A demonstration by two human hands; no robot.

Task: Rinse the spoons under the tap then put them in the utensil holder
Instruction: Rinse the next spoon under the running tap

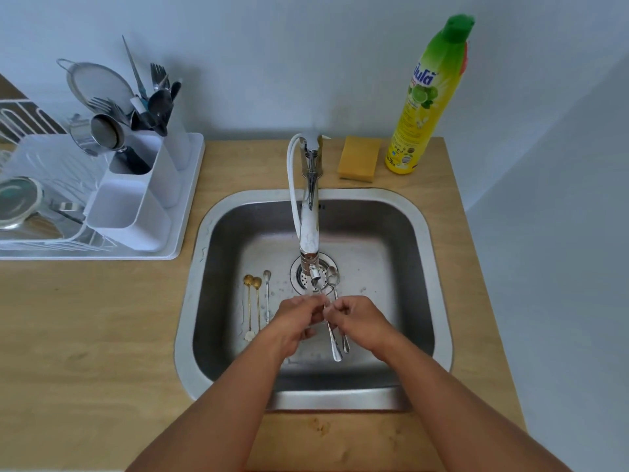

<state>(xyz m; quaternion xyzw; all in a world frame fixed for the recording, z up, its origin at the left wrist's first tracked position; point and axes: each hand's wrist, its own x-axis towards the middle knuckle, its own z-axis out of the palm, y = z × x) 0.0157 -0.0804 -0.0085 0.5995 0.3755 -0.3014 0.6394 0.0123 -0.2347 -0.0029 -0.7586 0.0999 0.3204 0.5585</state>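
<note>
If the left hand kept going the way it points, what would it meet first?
The left hand points up-right toward the tap nozzle, so probably that, though depth is unclear; the right hand sits close beside it.

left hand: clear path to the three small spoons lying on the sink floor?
Probably yes, but not yet free. The three small spoons lie uncovered on the steel sink floor just left of the left hand, nothing between. That hand and the right hand currently hold two long silver spoons.
</note>
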